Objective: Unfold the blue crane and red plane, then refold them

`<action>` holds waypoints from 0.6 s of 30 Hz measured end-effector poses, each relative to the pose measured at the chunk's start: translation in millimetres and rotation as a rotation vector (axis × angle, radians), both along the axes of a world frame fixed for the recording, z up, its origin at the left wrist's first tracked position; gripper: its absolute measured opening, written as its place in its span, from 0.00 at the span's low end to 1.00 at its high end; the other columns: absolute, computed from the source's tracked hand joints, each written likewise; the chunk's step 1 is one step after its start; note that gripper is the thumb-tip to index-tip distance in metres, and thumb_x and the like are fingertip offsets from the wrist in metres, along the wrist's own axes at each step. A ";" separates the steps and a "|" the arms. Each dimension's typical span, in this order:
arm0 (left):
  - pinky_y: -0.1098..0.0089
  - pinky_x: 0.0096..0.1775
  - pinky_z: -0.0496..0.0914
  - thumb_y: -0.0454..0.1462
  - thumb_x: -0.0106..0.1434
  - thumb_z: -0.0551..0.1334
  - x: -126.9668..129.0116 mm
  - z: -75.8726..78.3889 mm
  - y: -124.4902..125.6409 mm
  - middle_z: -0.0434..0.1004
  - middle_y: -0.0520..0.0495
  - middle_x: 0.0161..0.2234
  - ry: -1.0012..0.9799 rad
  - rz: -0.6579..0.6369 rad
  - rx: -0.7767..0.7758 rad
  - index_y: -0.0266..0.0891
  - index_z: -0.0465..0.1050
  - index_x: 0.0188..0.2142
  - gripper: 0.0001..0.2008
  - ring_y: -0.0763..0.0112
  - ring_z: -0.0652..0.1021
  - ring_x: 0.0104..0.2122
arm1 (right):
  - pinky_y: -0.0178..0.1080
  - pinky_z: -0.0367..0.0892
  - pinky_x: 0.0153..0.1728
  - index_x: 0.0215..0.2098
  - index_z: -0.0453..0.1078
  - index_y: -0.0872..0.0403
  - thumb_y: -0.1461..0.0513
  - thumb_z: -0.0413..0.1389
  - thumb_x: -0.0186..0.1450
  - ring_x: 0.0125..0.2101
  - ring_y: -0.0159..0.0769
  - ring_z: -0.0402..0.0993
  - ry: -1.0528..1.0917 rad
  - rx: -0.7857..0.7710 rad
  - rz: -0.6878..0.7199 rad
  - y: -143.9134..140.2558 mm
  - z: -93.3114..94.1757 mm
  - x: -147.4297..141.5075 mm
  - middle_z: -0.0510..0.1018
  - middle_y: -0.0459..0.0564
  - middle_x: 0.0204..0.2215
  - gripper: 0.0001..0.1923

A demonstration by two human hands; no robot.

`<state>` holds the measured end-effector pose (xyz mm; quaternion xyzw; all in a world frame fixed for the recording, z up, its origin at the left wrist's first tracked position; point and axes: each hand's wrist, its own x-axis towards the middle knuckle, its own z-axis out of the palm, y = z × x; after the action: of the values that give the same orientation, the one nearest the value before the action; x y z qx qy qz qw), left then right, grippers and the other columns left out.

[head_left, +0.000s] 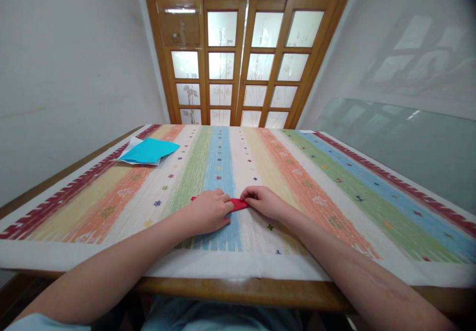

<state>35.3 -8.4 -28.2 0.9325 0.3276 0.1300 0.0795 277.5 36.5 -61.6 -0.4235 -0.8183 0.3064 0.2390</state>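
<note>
Both hands are pressing the red paper (237,203) flat on the desk (334,192): left hand (208,211) covering its end, right hand (265,202) pinching the other, each grip narrow.

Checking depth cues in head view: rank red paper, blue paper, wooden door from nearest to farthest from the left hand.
1. red paper: under the left hand, touching.
2. blue paper: far left of the tablecloth.
3. wooden door: beyond the table's far end.
</note>
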 end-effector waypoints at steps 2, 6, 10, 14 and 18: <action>0.60 0.45 0.67 0.38 0.65 0.60 0.5 -3.6 1.7 0.78 0.40 0.38 -0.007 0.026 -0.011 0.40 0.79 0.42 0.10 0.57 0.76 0.40 | 0.40 0.69 0.40 0.35 0.78 0.51 0.67 0.54 0.64 0.35 0.37 0.77 -0.009 0.030 0.021 -1.4 0.4 -1.2 0.83 0.48 0.34 0.10; 0.60 0.43 0.67 0.39 0.65 0.60 -1.0 -11.0 8.4 0.77 0.40 0.35 -0.079 0.056 -0.066 0.40 0.79 0.36 0.09 0.56 0.76 0.37 | 0.41 0.68 0.42 0.36 0.79 0.51 0.67 0.57 0.64 0.37 0.38 0.76 -0.078 0.197 0.067 -3.7 3.5 -1.3 0.82 0.50 0.35 0.09; 0.60 0.42 0.66 0.39 0.67 0.58 -1.8 -17.6 15.9 0.78 0.39 0.35 -0.103 0.069 -0.093 0.40 0.79 0.36 0.11 0.55 0.76 0.38 | 0.39 0.67 0.41 0.36 0.80 0.51 0.67 0.57 0.64 0.36 0.38 0.76 -0.180 0.305 0.097 -6.5 10.4 3.6 0.81 0.51 0.34 0.10; 0.60 0.42 0.66 0.39 0.68 0.56 0.5 -13.4 15.7 0.78 0.39 0.35 -0.040 0.077 -0.102 0.40 0.79 0.36 0.12 0.55 0.76 0.38 | 0.38 0.67 0.39 0.38 0.80 0.50 0.65 0.58 0.64 0.35 0.38 0.76 -0.261 0.312 0.203 -11.9 19.5 6.2 0.82 0.50 0.34 0.09; 0.59 0.45 0.66 0.38 0.65 0.59 1.9 -8.7 13.8 0.77 0.40 0.33 -0.196 0.107 -0.258 0.40 0.79 0.32 0.09 0.54 0.76 0.38 | 0.39 0.66 0.38 0.38 0.80 0.51 0.64 0.58 0.64 0.35 0.40 0.76 -0.332 0.359 0.186 -14.8 23.3 4.2 0.83 0.51 0.34 0.08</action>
<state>37.2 5.4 -36.9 0.8787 0.3814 0.1812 0.2228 281.7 21.8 -38.3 -0.3420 -0.9229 0.1032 0.1435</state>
